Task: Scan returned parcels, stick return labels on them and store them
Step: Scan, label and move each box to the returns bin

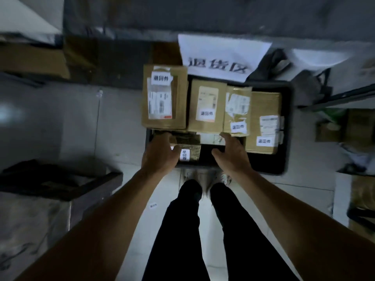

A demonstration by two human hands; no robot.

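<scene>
A black bin (287,128) on the floor holds several brown cardboard parcels, each with a white return label. The biggest parcel (164,96) stands at the bin's left end, with three more parcels (207,106) in a row to its right. A small dark parcel (188,149) with a white label lies low at the bin's front left. My left hand (160,153) rests over its left side with fingers extended. My right hand (231,153) reaches into the bin beside it, fingers straight, near a pale flat parcel (210,138).
A white paper sign (221,55) with large characters stands behind the bin. A dark tray (60,179) sits at the left on the floor. Metal shelving (345,98) and boxes stand at the right. My legs (203,230) and shoes are just in front of the bin.
</scene>
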